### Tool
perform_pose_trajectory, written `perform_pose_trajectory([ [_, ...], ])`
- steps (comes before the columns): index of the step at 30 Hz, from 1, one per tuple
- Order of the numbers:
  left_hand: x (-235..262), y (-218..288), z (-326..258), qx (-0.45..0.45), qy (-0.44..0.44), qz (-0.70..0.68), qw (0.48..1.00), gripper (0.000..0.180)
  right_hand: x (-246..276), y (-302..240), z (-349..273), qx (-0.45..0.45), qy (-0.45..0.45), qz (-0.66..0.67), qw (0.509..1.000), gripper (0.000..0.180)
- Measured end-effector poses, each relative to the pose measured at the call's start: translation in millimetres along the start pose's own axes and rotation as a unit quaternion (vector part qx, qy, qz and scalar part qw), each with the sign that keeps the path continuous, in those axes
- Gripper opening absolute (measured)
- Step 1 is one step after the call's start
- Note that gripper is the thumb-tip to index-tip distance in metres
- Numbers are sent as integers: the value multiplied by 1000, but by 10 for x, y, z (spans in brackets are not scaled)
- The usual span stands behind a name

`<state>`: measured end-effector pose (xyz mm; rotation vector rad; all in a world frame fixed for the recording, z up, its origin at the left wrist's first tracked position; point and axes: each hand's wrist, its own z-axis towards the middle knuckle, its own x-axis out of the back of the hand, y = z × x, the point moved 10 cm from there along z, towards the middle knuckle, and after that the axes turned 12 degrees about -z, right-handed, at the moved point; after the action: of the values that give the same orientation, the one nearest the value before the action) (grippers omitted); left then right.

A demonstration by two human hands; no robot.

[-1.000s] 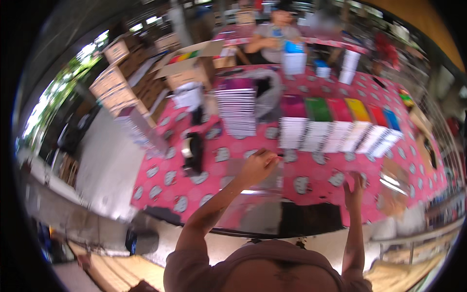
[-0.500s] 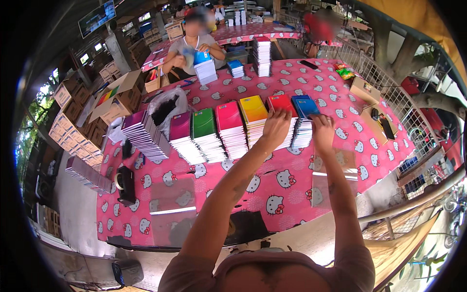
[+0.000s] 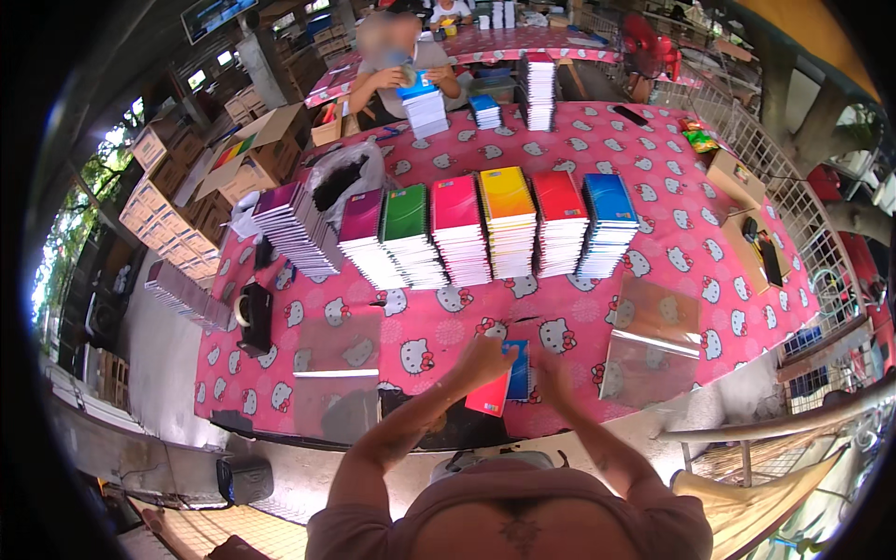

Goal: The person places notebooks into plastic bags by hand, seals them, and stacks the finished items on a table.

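Note:
Near the table's front edge, my left hand [image 3: 487,359] is closed on a red spiral notebook [image 3: 489,395], which slants toward me. Partly under it and to its right lies a blue notebook [image 3: 520,369]. My right hand [image 3: 554,378] is beside the blue notebook, its fingers smeared by motion. Farther off stands a row of spiral notebook stacks: purple [image 3: 362,217], green [image 3: 406,212], pink [image 3: 455,202], yellow [image 3: 507,194], red [image 3: 559,195] and blue [image 3: 610,198]. Another purple stack [image 3: 299,233] leans at the row's left end.
Clear plastic sheets lie left [image 3: 336,359] and right [image 3: 651,341] on the pink patterned tablecloth [image 3: 439,322]. A black tape dispenser [image 3: 254,319] sits at the left edge. Across the table, another person [image 3: 390,61] handles blue notebooks. Cardboard boxes [image 3: 168,219] are piled at left.
My hands have come back from the red and blue stacks to the table's front, bringing a red and a blue notebook. My view has shifted slightly.

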<state>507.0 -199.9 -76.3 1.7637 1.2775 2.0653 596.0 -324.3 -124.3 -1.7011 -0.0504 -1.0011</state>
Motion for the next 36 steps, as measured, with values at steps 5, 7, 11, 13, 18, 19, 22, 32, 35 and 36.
perform_pose_trajectory([
  [5, 439, -48, 282, -59, 187, -52, 979, 35, 1013, -1692, 902, 274, 268, -257, 887, 58],
  [7, 1291, 546, 424, -121, 341, 25, 932, 30, 1252, -1980, 1282, 311, 321, -351, 823, 55],
  [11, 2043, 747, 553, -292, 398, 233, 838, 37, 1067, -1961, 1679, 362, 230, -377, 821, 46],
  [13, 2213, 674, 355, -326, 372, 217, 842, 39, 893, -1997, 1054, 399, 259, -360, 803, 44],
  [18, 2129, 1086, -566, -201, 294, 61, 933, 23, 16, -952, -483, 363, 71, -275, 888, 28],
  [19, 1933, 1036, -574, -176, 246, 20, 953, 16, -104, -782, -591, 353, 46, -221, 908, 23],
  [22, 862, 591, -341, -65, 38, 43, 996, 32, -92, -380, -15, 165, -12, -71, 984, 32],
  [32, 2294, 727, 75, -196, 436, 216, 852, 48, 507, -2608, 1525, 398, 244, -306, 830, 44],
  [35, 2538, -71, 158, -169, 337, 228, 897, 46, 422, -2756, 1258, 440, 266, -263, 816, 36],
  [36, 2574, 7, 62, -179, 328, 209, 904, 43, 591, -2672, 1079, 452, 298, -234, 808, 33],
])
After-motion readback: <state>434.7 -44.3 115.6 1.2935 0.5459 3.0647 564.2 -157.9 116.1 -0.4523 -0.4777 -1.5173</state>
